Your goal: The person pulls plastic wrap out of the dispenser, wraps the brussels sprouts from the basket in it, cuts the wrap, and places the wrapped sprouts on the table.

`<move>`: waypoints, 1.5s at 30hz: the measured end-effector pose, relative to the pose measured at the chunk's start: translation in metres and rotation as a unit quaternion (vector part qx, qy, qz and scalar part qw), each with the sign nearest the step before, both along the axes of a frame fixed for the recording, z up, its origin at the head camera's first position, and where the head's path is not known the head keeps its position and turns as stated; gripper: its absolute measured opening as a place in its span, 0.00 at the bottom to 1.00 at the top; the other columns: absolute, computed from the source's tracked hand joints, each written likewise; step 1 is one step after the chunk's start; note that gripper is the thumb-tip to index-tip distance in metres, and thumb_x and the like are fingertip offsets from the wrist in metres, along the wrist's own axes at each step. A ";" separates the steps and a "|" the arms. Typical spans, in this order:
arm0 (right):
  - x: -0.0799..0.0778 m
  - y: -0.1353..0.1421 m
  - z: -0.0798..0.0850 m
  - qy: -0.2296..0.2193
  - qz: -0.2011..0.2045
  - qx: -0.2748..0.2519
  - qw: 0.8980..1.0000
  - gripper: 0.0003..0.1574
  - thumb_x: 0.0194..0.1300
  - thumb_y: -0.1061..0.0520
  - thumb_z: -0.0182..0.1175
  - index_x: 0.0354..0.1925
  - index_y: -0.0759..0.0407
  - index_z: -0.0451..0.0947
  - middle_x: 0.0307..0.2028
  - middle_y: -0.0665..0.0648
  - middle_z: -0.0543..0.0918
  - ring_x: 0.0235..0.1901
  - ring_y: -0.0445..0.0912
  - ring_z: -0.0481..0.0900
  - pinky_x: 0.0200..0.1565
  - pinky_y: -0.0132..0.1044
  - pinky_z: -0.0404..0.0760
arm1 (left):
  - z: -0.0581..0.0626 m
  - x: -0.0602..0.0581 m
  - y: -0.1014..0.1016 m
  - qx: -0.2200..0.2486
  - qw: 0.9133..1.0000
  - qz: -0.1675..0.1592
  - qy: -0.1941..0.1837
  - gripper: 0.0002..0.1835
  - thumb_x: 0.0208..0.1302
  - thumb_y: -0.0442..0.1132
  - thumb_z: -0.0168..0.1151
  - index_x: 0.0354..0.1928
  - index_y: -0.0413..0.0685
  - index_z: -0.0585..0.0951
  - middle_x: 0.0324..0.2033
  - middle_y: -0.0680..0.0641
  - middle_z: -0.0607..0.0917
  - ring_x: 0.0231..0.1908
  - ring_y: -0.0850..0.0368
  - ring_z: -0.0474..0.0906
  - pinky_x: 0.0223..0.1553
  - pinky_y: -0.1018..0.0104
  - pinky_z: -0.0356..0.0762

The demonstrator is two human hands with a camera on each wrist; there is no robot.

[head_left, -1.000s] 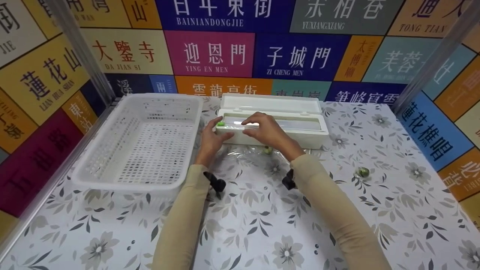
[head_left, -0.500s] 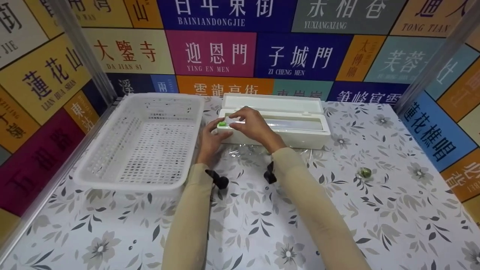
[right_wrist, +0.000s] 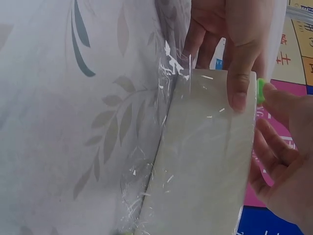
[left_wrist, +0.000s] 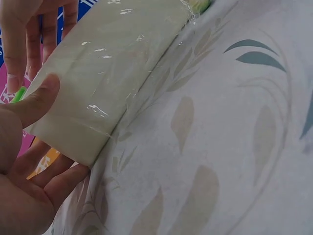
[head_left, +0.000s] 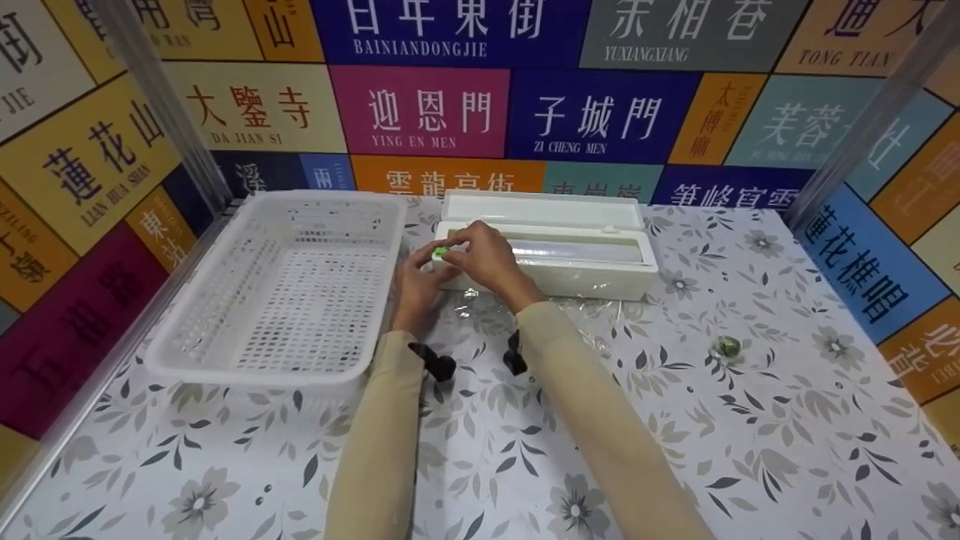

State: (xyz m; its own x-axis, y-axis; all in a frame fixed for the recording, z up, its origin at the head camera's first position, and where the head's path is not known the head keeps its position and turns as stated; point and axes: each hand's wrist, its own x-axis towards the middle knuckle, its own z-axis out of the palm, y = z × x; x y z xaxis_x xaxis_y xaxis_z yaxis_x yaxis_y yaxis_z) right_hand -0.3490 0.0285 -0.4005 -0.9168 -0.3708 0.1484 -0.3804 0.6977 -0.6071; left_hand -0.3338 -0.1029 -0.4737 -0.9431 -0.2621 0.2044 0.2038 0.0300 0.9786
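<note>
A white cling film box stands with its lid raised and the film roll inside. My left hand grips the box's left end, thumb on the front face and fingers round the end in the left wrist view. At that corner sits a green slider; my right hand holds it, with the thumb against it in the right wrist view. Clear film hangs over the front face onto the cloth. A small green thing shows partly at the film's edge in the left wrist view.
Left of the box stands a white perforated plastic basket. A small round green wrapped item lies on the flowered tablecloth at the right. Panels with large characters rise behind the table.
My right hand has moved left along the top of the box to the green slider at its left end. The left hand has stayed on the box's left end.
</note>
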 end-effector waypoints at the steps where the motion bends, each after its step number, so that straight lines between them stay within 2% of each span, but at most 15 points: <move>1: 0.000 -0.001 -0.001 0.005 -0.004 0.005 1.000 0.16 0.68 0.51 0.66 0.53 0.51 0.86 0.53 0.56 0.82 0.51 0.50 0.79 0.55 0.45 0.79 | -0.001 0.001 -0.001 -0.004 1.000 0.002 -0.001 0.27 0.51 0.25 0.73 0.57 0.34 0.81 0.62 0.34 0.79 0.66 0.44 0.72 0.69 0.55 0.70; 5: 0.002 -0.007 -0.004 0.035 -0.023 0.023 0.999 0.17 0.67 0.48 0.66 0.52 0.49 0.86 0.52 0.55 0.84 0.52 0.50 0.79 0.58 0.46 0.77 | -0.001 0.002 -0.003 -0.073 0.997 0.027 -0.026 0.27 0.54 0.33 0.74 0.58 0.42 0.82 0.62 0.38 0.81 0.65 0.45 0.74 0.68 0.54 0.72; 9: 0.003 -0.011 -0.005 0.049 -0.041 0.033 0.997 0.16 0.67 0.47 0.66 0.51 0.47 0.87 0.50 0.55 0.84 0.52 0.51 0.79 0.58 0.48 0.76 | -0.001 0.002 -0.004 -0.113 0.991 0.045 -0.054 0.26 0.55 0.38 0.75 0.59 0.49 0.83 0.62 0.42 0.82 0.63 0.47 0.76 0.65 0.55 0.74; 15: 0.004 -0.009 -0.004 0.047 -0.053 0.038 0.997 0.11 0.67 0.51 0.66 0.45 0.51 0.89 0.49 0.56 0.83 0.52 0.51 0.79 0.56 0.48 0.77 | -0.004 0.002 -0.002 -0.091 0.994 0.044 -0.043 0.27 0.52 0.38 0.78 0.57 0.49 0.84 0.62 0.43 0.82 0.61 0.50 0.76 0.61 0.59 0.76; 21: 0.005 -0.009 -0.002 0.060 -0.049 0.069 0.995 0.11 0.68 0.52 0.65 0.45 0.55 0.88 0.50 0.57 0.80 0.52 0.52 0.80 0.56 0.49 0.78 | -0.005 -0.001 0.000 -0.072 0.995 0.055 -0.039 0.28 0.50 0.37 0.79 0.56 0.47 0.84 0.61 0.41 0.82 0.57 0.48 0.78 0.50 0.67 0.78; 24: 0.006 -0.009 -0.001 0.071 -0.053 0.093 0.992 0.11 0.68 0.52 0.65 0.45 0.55 0.88 0.51 0.55 0.79 0.51 0.51 0.81 0.56 0.48 0.79 | -0.007 -0.001 0.000 -0.092 0.993 0.060 -0.044 0.28 0.51 0.39 0.79 0.57 0.49 0.84 0.60 0.42 0.83 0.57 0.48 0.79 0.49 0.68 0.78; 27: 0.006 -0.008 -0.001 0.075 -0.064 0.105 0.990 0.12 0.65 0.53 0.67 0.46 0.53 0.88 0.50 0.54 0.79 0.50 0.50 0.82 0.54 0.47 0.80 | -0.009 0.000 0.000 -0.114 0.991 0.064 -0.042 0.28 0.51 0.40 0.78 0.57 0.50 0.84 0.60 0.43 0.83 0.56 0.47 0.79 0.50 0.65 0.79; 32: 0.006 -0.004 0.000 0.083 -0.079 0.121 0.986 0.14 0.60 0.53 0.70 0.46 0.50 0.89 0.48 0.53 0.81 0.49 0.50 0.82 0.53 0.48 0.81 | -0.009 0.001 0.001 -0.114 0.991 0.059 -0.046 0.28 0.51 0.40 0.78 0.57 0.51 0.84 0.60 0.43 0.83 0.56 0.48 0.80 0.48 0.67 0.80; 36: 0.006 0.011 0.000 0.117 -0.080 0.137 0.980 0.14 0.57 0.57 0.68 0.44 0.50 0.89 0.46 0.55 0.82 0.48 0.52 0.82 0.51 0.51 0.82 | -0.006 0.001 0.002 -0.119 0.990 0.059 -0.045 0.29 0.49 0.42 0.79 0.57 0.52 0.84 0.56 0.42 0.86 0.54 0.48 0.83 0.47 0.66 0.82; 41: 0.007 0.043 -0.001 0.137 -0.082 0.130 0.979 0.15 0.58 0.62 0.63 0.42 0.51 0.90 0.44 0.56 0.83 0.46 0.53 0.82 0.48 0.52 0.83 | -0.004 0.002 0.001 -0.094 0.991 0.062 -0.069 0.31 0.48 0.40 0.80 0.58 0.55 0.84 0.53 0.39 0.86 0.51 0.47 0.84 0.49 0.62 0.85; 45: 0.009 0.073 -0.002 0.141 -0.082 0.120 0.979 0.14 0.60 0.64 0.62 0.43 0.55 0.89 0.45 0.58 0.82 0.47 0.54 0.80 0.50 0.51 0.82 | -0.004 0.003 0.001 -0.057 0.994 0.048 -0.083 0.31 0.50 0.37 0.79 0.60 0.54 0.82 0.55 0.37 0.83 0.53 0.45 0.83 0.53 0.60 0.85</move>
State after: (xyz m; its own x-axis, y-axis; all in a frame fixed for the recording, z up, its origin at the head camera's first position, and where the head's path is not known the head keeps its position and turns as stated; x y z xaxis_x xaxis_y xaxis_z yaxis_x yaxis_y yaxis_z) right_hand -0.3395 0.1018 -0.4028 -0.9026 -0.2763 0.3301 -0.3790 0.8738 -0.3047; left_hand -0.3304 -0.1019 -0.4777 -0.9381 -0.3365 0.0825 0.0314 0.1543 0.9875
